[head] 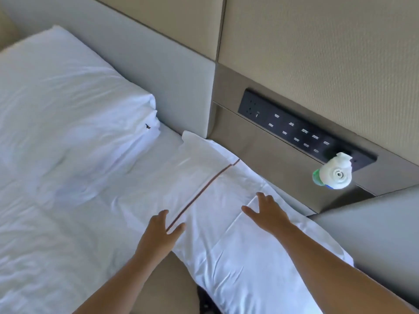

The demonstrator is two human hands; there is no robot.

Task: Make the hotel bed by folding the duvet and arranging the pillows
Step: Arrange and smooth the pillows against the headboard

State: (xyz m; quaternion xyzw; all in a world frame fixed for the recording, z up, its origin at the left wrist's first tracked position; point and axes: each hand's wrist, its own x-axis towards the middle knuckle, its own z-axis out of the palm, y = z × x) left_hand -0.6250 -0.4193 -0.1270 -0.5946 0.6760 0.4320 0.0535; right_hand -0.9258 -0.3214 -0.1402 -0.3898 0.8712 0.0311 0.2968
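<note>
Our left hand (pixel 159 233) and right hand (pixel 268 215) spread open, empty, over the striped pillow (pixel 217 191); we should smooth evenly outward.

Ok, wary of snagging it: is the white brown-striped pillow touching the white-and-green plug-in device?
Apart. The head view shows bare beige wall panel between the white brown-striped pillow and the white-and-green plug-in device.

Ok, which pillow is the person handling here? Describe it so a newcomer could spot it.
Start at the grey headboard and go to the edge of the bed nearest the black switch panel. The near pillow lies along that edge, with the left hand and right hand spread over it. Unlike the plain white pillow by the headboard, it carries a thin brown stripe.
</note>
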